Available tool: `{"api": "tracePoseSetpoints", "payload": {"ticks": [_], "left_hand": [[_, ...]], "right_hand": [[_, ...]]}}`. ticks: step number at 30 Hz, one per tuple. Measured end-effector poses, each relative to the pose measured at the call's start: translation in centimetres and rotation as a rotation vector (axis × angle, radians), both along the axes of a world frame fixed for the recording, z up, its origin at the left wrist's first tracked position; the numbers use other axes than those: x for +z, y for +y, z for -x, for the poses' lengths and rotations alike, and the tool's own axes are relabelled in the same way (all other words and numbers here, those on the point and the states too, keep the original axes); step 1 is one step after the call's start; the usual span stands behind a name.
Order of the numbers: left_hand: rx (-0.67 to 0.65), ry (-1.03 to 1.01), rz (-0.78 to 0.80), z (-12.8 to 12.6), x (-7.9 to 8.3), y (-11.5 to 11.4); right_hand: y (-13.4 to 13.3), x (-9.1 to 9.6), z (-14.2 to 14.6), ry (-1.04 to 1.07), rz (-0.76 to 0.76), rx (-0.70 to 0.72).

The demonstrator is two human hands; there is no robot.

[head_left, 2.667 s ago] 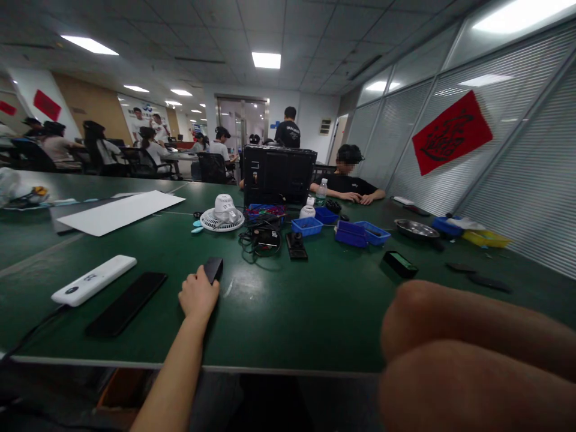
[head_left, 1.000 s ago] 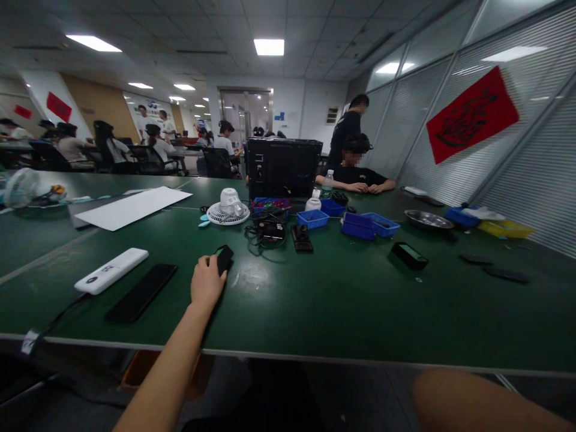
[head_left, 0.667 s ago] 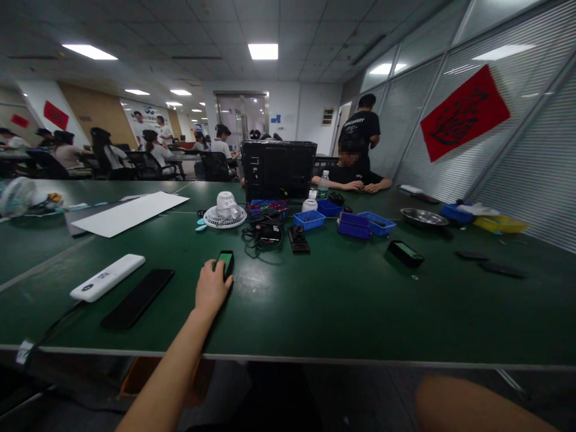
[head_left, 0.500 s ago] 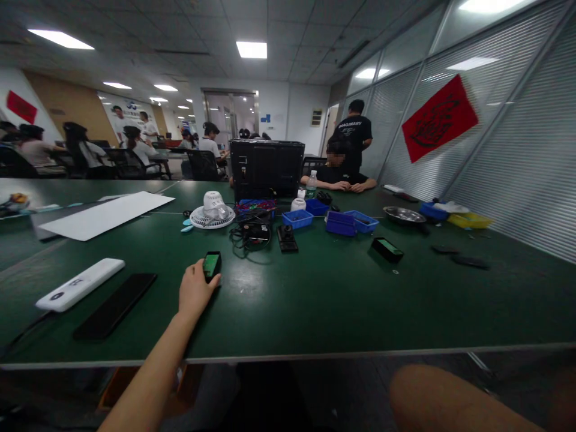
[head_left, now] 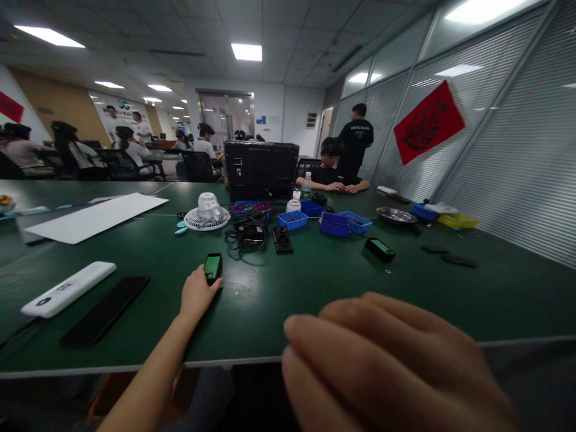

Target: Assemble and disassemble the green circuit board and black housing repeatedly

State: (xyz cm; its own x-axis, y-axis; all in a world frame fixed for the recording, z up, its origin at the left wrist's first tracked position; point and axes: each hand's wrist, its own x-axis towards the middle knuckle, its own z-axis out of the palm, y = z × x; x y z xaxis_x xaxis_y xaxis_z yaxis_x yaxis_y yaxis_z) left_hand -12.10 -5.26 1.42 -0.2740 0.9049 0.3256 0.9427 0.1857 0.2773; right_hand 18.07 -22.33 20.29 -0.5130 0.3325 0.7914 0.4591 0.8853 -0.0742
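Observation:
My left hand (head_left: 196, 294) lies on the green table (head_left: 315, 288) with its fingers curled against the near end of a small black device (head_left: 213, 267). The device lies flat with a green face up. My right hand (head_left: 387, 366) fills the lower right, very close to the camera and blurred. Its fingers are stretched out side by side, and nothing shows in them.
A white remote-like bar (head_left: 67, 289) and a black phone (head_left: 104, 310) lie to the left. Behind the device are tangled cables (head_left: 245, 234), a white fan (head_left: 207, 213), a black case (head_left: 261, 171), blue bins (head_left: 344, 224) and another green-faced device (head_left: 380, 249). A seated person (head_left: 333, 174) faces me across the table.
The left hand turned the small device over, so its green face now shows. The right hand rose from the lower right corner to in front of the camera. The view shifted slightly.

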Motion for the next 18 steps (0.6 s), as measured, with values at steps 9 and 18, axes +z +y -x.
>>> {"api": "tracePoseSetpoints", "payload": {"ticks": [9, 18], "left_hand": [[-0.142, 0.013, -0.043, -5.2, -0.3, 0.3], [-0.267, -0.045, -0.009, -11.8, -0.4, 0.8]], "right_hand": [[15.9, -6.2, -1.3, -0.063, 0.203, -0.377], [23.5, -17.5, -6.6, 0.497, 0.612, -0.698]]}}
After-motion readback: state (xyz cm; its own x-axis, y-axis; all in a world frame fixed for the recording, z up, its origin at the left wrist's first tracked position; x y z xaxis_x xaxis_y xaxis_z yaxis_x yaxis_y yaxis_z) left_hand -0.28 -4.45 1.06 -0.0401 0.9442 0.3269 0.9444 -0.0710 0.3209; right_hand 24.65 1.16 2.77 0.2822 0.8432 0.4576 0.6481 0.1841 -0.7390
